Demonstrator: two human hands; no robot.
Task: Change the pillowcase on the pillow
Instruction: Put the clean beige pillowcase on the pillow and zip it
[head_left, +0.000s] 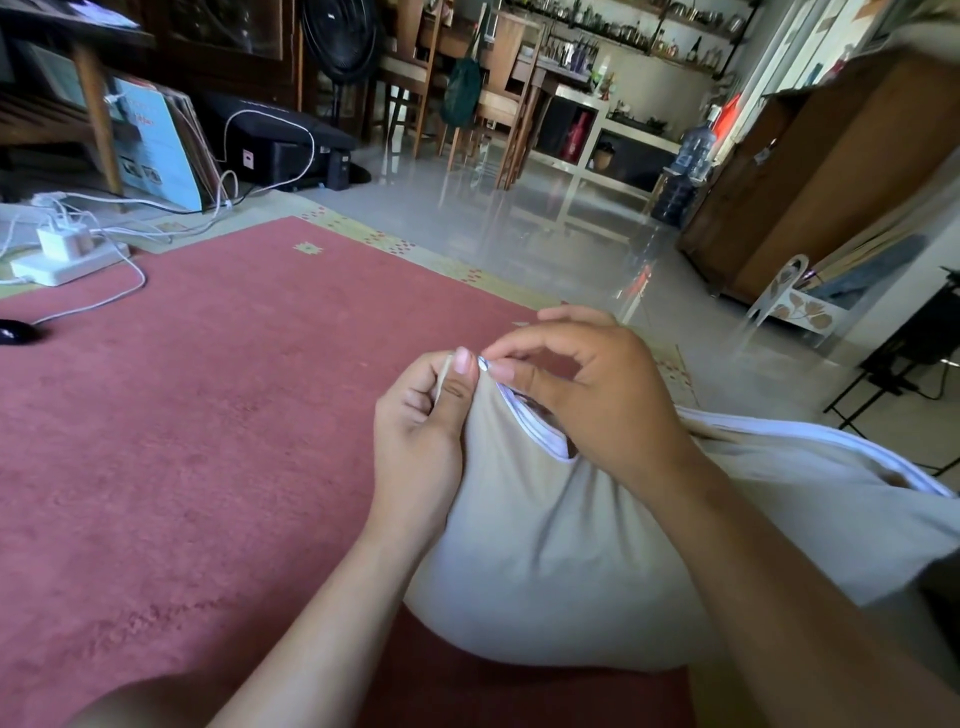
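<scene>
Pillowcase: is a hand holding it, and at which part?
Yes. The left hand pinches the pillowcase at its corner, at the zipper's end. The right hand pinches the small zipper pull there.

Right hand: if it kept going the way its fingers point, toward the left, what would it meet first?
The right hand, pinching the zipper pull, would almost at once meet the left hand's thumb, which grips the pillowcase corner; they look nearly touching.

Left hand (421, 415) fisted, thumb up in a pinching grip, right hand (587, 395) curled, fingertips pinched, forearms converging
</scene>
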